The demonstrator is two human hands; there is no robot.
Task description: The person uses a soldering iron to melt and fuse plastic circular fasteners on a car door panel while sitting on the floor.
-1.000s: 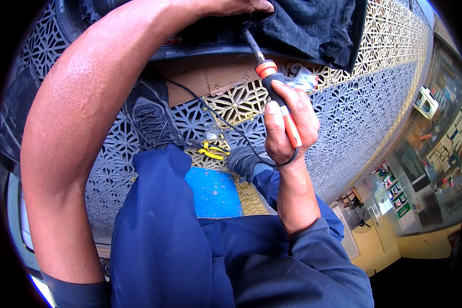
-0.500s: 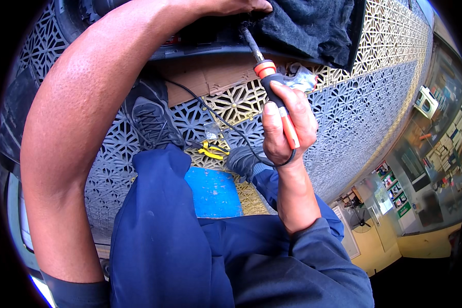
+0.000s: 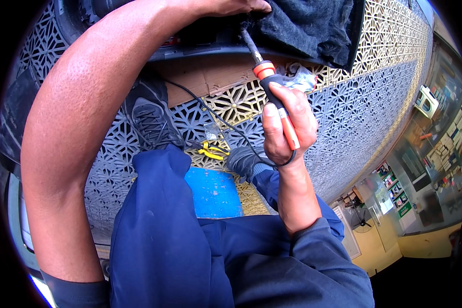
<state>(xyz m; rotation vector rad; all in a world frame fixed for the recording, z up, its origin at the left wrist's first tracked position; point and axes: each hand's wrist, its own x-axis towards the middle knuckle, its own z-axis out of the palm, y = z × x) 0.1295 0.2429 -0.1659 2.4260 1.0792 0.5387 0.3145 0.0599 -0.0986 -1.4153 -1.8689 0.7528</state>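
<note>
Ref = iron, all pos in head view.

R hand (image 3: pixel 291 123): grip closed round orange-and-black pencil-type soldering iron (image 3: pixel 271 90) w/ metal shaft; thumb one side, fingers wrapped on the other. Iron is tilted, shaft running up-left, tip at the black fibrous felt-like sheet (image 3: pixel 308 28); can't tell if tip actually touches, too dark there.

L hand (image 3: pixel 244 6): above iron tip, at top edge, partly cut off. Fingertips at edge of black sheet; can't tell if grip is open or pinching. L forearm arcs well left of iron.

Black sheet sits above/right of iron tip, w/ dark plastic panel edge (image 3: pixel 205 51) along its lower side, left of iron shaft. Brown flat cardboard (image 3: pixel 205 77) lies under that edge, left of iron. Crumpled clear plastic bag (image 3: pixel 302 80) just right of iron handle. Thin black cable (image 3: pixel 203 101) loops from iron's butt end, then runs up-left.

Lower-left of iron, on the grey/beige lattice floor tiles (image 3: pixel 339 113): yellow-handled pliers (image 3: pixel 213 151) btwn two dark lace-up shoes (image 3: pixel 151 120), small clear packet (image 3: pixel 211 132) just above pliers. Scuffed blue flat panel (image 3: pixel 213 192) further below iron, nr pliers.
</note>
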